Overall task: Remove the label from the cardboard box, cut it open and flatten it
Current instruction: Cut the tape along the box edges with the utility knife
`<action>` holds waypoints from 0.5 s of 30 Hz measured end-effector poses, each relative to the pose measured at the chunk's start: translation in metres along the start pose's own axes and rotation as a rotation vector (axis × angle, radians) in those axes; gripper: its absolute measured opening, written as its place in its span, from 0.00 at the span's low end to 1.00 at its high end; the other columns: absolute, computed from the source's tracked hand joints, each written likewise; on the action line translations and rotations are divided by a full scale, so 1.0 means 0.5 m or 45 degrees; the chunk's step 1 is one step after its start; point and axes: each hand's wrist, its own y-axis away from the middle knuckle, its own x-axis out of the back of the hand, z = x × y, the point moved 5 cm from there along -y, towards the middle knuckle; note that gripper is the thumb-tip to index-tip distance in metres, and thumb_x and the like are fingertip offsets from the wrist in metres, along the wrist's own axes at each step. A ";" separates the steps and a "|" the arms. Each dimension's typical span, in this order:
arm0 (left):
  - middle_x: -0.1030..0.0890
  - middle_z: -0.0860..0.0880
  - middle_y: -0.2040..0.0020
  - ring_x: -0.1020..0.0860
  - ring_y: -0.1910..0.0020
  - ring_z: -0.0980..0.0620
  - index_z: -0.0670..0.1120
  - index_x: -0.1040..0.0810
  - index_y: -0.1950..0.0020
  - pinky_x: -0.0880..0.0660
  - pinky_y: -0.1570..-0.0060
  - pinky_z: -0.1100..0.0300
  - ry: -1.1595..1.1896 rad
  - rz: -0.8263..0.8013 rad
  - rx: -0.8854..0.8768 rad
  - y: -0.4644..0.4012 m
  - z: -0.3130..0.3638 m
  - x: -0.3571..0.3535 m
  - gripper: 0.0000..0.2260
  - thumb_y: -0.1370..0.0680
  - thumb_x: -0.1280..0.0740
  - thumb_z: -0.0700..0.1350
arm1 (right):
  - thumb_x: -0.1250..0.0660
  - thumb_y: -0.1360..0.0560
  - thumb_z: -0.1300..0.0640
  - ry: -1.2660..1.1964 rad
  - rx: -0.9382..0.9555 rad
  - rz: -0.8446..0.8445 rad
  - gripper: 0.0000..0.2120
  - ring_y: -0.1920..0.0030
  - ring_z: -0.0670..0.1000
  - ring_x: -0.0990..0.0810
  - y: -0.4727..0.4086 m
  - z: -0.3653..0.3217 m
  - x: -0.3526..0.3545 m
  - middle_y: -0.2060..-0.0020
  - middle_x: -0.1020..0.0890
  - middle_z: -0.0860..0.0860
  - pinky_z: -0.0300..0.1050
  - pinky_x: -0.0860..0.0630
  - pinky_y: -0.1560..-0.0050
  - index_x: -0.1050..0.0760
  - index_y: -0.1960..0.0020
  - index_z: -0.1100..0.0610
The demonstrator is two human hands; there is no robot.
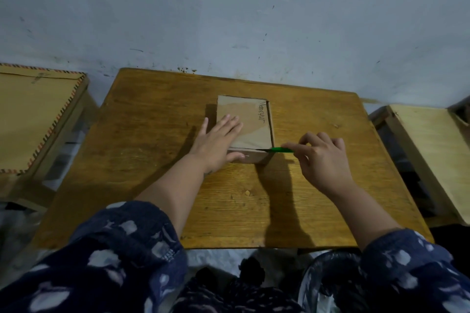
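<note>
A small brown cardboard box (pixel 254 119) lies in the middle of the wooden table (pixel 152 160), with handwriting along its right side. My left hand (pixel 216 140) rests flat on the box's top, fingers spread, its thumb on the near side. My right hand (pixel 323 157) is just right of the box and pinches a green-handled cutter (pixel 281 150). The cutter's dark blade sits in the seam at the box's near right top edge. I see no label on the box's visible faces.
A stool at the left carries a brown envelope (pixel 33 114) with a striped border. A pale wooden stool (pixel 427 150) stands at the right. The blue-grey wall (pixel 229 20) runs close behind the table. A bin with a plastic liner (pixel 328 279) is below the table's near edge.
</note>
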 end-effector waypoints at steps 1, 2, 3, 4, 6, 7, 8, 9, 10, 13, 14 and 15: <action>0.57 0.54 0.21 0.60 0.24 0.55 0.52 0.55 0.22 0.59 0.26 0.40 0.002 0.003 -0.002 0.000 -0.001 0.000 0.36 0.24 0.43 0.64 | 0.37 0.24 0.57 -0.005 -0.007 0.004 0.16 0.55 0.52 0.27 0.004 0.005 0.001 0.54 0.22 0.47 0.50 0.35 0.56 0.24 0.41 0.39; 0.57 0.54 0.21 0.60 0.24 0.55 0.52 0.55 0.22 0.59 0.27 0.40 0.006 0.007 -0.001 0.000 0.000 0.000 0.36 0.24 0.43 0.64 | 0.36 0.24 0.57 -0.002 -0.009 0.011 0.16 0.55 0.52 0.27 0.007 0.008 0.001 0.55 0.22 0.47 0.50 0.35 0.56 0.23 0.41 0.39; 0.57 0.54 0.21 0.60 0.24 0.55 0.53 0.55 0.22 0.59 0.27 0.40 0.008 0.005 0.002 0.000 0.001 0.001 0.36 0.24 0.43 0.64 | 0.36 0.24 0.57 0.002 -0.015 0.015 0.16 0.55 0.52 0.27 0.007 0.009 0.002 0.55 0.22 0.47 0.50 0.35 0.56 0.23 0.41 0.39; 0.57 0.55 0.21 0.60 0.24 0.55 0.53 0.55 0.22 0.60 0.27 0.40 0.008 0.001 0.005 0.001 0.001 0.001 0.36 0.24 0.43 0.65 | 0.36 0.24 0.57 0.002 -0.028 0.019 0.17 0.55 0.52 0.27 0.009 0.013 0.003 0.55 0.22 0.47 0.50 0.35 0.55 0.23 0.41 0.39; 0.57 0.55 0.21 0.60 0.24 0.55 0.53 0.55 0.22 0.60 0.27 0.39 0.002 0.002 0.016 0.002 0.001 0.001 0.36 0.24 0.43 0.65 | 0.37 0.24 0.57 -0.013 -0.076 0.025 0.16 0.54 0.52 0.27 0.013 0.028 0.007 0.55 0.22 0.47 0.51 0.35 0.54 0.23 0.41 0.39; 0.57 0.55 0.21 0.60 0.24 0.55 0.53 0.55 0.22 0.60 0.27 0.39 -0.006 0.009 0.024 0.003 -0.001 0.001 0.36 0.24 0.44 0.65 | 0.37 0.23 0.57 -0.032 -0.103 0.030 0.16 0.54 0.52 0.27 0.017 0.036 0.010 0.55 0.22 0.47 0.52 0.35 0.54 0.23 0.41 0.40; 0.56 0.55 0.21 0.60 0.24 0.55 0.53 0.55 0.22 0.60 0.28 0.39 -0.014 0.013 0.029 0.003 -0.002 0.001 0.37 0.24 0.44 0.65 | 0.37 0.23 0.57 -0.054 -0.125 0.030 0.15 0.54 0.53 0.27 0.020 0.043 0.010 0.55 0.22 0.47 0.52 0.34 0.53 0.23 0.41 0.41; 0.56 0.55 0.21 0.60 0.24 0.55 0.53 0.55 0.22 0.61 0.28 0.40 -0.017 0.012 0.029 0.003 -0.001 0.001 0.37 0.24 0.44 0.66 | 0.37 0.23 0.57 -0.070 -0.137 0.025 0.15 0.54 0.53 0.27 0.021 0.046 0.009 0.54 0.22 0.47 0.53 0.35 0.53 0.23 0.42 0.41; 0.57 0.55 0.21 0.60 0.24 0.55 0.53 0.55 0.22 0.61 0.28 0.40 -0.016 0.011 0.028 0.003 0.000 0.001 0.37 0.24 0.44 0.66 | 0.37 0.23 0.57 -0.087 -0.147 0.018 0.15 0.54 0.53 0.27 0.023 0.049 0.004 0.54 0.22 0.47 0.53 0.35 0.52 0.23 0.42 0.41; 0.57 0.55 0.21 0.61 0.24 0.56 0.53 0.55 0.22 0.61 0.29 0.39 -0.008 0.013 0.028 0.003 -0.002 -0.002 0.37 0.24 0.44 0.66 | 0.37 0.23 0.56 -0.245 -0.292 -0.034 0.15 0.50 0.52 0.28 0.027 0.066 -0.007 0.52 0.22 0.46 0.50 0.40 0.50 0.23 0.41 0.40; 0.57 0.55 0.21 0.61 0.24 0.56 0.53 0.55 0.22 0.61 0.29 0.39 -0.006 0.013 0.027 0.003 -0.003 -0.001 0.36 0.24 0.44 0.66 | 0.37 0.23 0.55 -0.331 -0.393 -0.071 0.15 0.47 0.52 0.28 0.032 0.083 -0.013 0.51 0.22 0.46 0.50 0.41 0.49 0.24 0.41 0.40; 0.57 0.55 0.21 0.61 0.24 0.56 0.53 0.55 0.22 0.61 0.29 0.39 -0.005 0.013 0.026 0.004 -0.003 -0.001 0.36 0.24 0.44 0.66 | 0.37 0.23 0.55 -0.415 -0.504 -0.120 0.15 0.45 0.53 0.28 0.039 0.098 -0.017 0.48 0.22 0.47 0.50 0.41 0.47 0.24 0.40 0.40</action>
